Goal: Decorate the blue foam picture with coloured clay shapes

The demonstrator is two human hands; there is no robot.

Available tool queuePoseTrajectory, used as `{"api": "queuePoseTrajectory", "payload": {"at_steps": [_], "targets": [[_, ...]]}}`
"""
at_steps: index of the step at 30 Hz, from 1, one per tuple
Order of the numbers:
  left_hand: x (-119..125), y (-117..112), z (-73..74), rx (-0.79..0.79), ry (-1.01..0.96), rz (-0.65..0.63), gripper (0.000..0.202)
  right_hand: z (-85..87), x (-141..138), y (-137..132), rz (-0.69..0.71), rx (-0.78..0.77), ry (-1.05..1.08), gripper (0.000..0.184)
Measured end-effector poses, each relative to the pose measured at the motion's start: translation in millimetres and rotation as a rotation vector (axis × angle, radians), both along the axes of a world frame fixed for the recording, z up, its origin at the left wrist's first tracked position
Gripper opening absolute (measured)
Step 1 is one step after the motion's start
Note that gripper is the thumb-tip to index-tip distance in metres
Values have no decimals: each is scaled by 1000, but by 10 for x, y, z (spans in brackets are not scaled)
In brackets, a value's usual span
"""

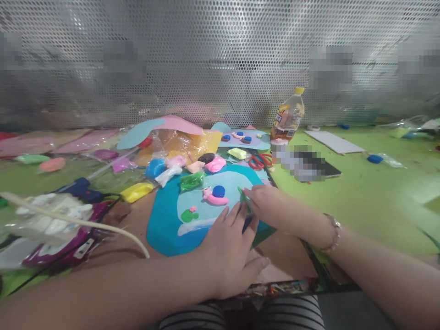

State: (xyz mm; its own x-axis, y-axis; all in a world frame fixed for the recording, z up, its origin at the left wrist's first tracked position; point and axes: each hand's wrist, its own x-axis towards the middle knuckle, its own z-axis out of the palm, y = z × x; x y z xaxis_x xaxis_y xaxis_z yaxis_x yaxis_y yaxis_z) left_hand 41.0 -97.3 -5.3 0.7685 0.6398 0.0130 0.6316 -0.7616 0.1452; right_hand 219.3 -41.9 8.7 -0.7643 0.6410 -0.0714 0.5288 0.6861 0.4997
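Observation:
A rounded blue paper with a pale blue centre lies before me. On it sit a pink clay snail with a blue shell, a green clay leaf with a small pink flower, and a white clay strip. My left hand rests over the paper's lower right part, palm down, fingers stretched out. At the right side my right hand is closed, fingertips pinching a thin green strip, apparently clay. Its lower part is hidden by my fingers.
Packs of coloured clay, such as a green one and a yellow one, lie behind and left. Red-handled scissors, a bottle and a dark flat thing stand or lie beyond. A cream cable crosses the left.

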Motion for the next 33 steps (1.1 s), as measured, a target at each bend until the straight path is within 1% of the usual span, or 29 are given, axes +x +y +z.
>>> {"api": "queuePoseTrajectory", "payload": {"at_steps": [2, 5, 9, 12, 16, 19, 25, 29, 33], "targets": [[-2, 1, 0, 1, -5, 0, 73, -4, 5, -6, 11, 3, 31, 13], [-6, 3, 2, 4, -3, -1, 73, -27, 20, 7, -24, 30, 69, 15], [-8, 1, 7, 3, 2, -2, 73, -75, 36, 51, 6, 4, 78, 16], [-4, -3, 6, 2, 4, -1, 72, -77, 36, 70, -25, 28, 102, 19], [0, -2, 10, -9, -9, -2, 72, -52, 25, 50, -7, 40, 59, 20], [4, 0, 14, -17, -14, 5, 73, -54, 28, 31, -10, 38, 72, 20], [6, -5, 17, -25, -15, 11, 72, -134, 68, 41, -12, -1, 88, 16], [3, -6, 12, -26, -25, 10, 72, -173, 85, 39, -14, -6, 96, 17], [1, -12, 8, -28, -27, 12, 70, -142, 88, 7, 39, 1, 57, 16]]}}
